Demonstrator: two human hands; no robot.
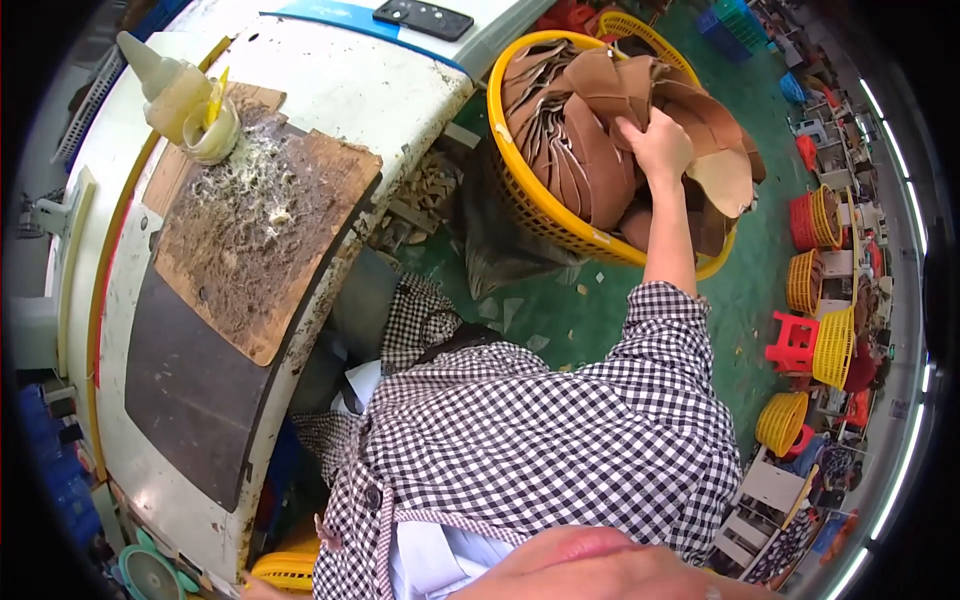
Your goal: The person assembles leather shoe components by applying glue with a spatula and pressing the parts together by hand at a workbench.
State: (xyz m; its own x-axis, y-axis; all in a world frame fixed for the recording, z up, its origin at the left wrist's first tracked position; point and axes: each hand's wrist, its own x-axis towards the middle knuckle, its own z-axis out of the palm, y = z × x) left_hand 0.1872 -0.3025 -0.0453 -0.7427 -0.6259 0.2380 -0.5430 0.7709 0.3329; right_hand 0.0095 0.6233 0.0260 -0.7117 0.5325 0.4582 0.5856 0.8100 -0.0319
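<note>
checked sleeve (pixel 600 420) nearest | right hand (pixel 658 145) fingers clenched on brown leather pieces (pixel 590 140) | yellow basket (pixel 530 190) | left hand unseen

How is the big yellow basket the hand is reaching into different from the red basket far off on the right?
The yellow basket is near the person and looks large; the red basket is far off and looks small. The yellow basket is heaped with brown leather pieces, and the right hand rests on them; what the red basket holds is too small to tell. Both have slotted plastic walls.
</note>
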